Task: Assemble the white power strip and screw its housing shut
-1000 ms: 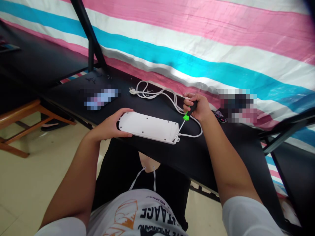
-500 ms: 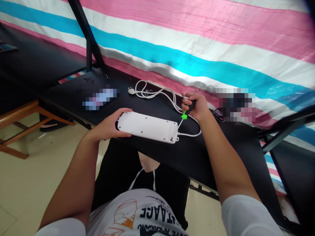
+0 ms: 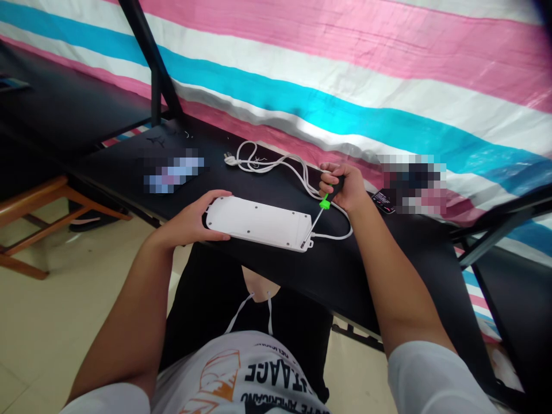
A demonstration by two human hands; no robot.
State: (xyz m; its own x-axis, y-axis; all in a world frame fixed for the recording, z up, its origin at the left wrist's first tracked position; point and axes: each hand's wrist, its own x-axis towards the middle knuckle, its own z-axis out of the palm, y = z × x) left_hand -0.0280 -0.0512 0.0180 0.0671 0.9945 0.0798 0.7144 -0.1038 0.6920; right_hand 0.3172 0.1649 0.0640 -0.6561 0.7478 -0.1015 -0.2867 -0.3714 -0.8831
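Note:
A white power strip (image 3: 259, 223) lies underside up at the table's front edge, with several small screw holes in its back. My left hand (image 3: 187, 218) grips its left end, thumb across the top. My right hand (image 3: 338, 187) is closed around a black-handled screwdriver with a green collar (image 3: 325, 202). The thin metal shaft slants down, and its tip rests at a screw hole in the strip's lower right corner. A white power cord (image 3: 276, 164) leaves that end, loops behind the screwdriver and ends in a plug (image 3: 230, 158).
The black table (image 3: 107, 167) carries a blurred object (image 3: 172, 172) at the left and another (image 3: 411, 187) at the right, beside a small dark card (image 3: 383, 202). A striped tarp (image 3: 345, 57) hangs behind. A wooden chair (image 3: 30, 221) stands on the tiled floor at the left.
The whole view has shifted slightly, so the strip sits a little further left. The screwdriver tip stays at the same corner, and both hands keep their hold.

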